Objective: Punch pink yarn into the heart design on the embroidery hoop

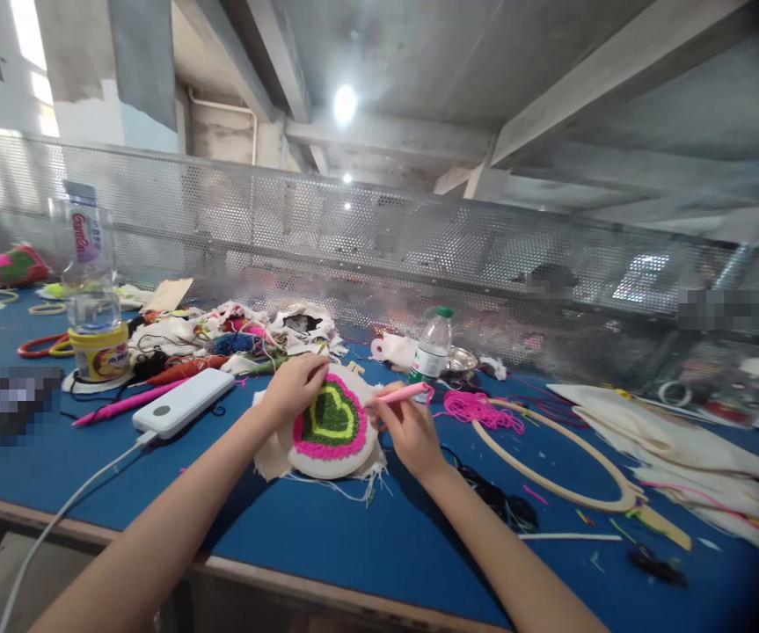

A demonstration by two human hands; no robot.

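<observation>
Our left hand pinches the far-left edge of the round white fabric hoop with a pink-green yarn heart, near-middle on the blue table, likely to steady it. Our right hand pinches the pink pen-shaped tool by the hoop's right edge, presumably for control.

I am facing a blue worktop, its brownish edge running along the near side. Behind it, a perforated metal screen is stretching from left to right, catching glints. Overhead, concrete beams are crossing my grey ceiling, where a white lamp is glaring. Far left, bright strips are shining beside patchy grey-and-white walls.
</observation>
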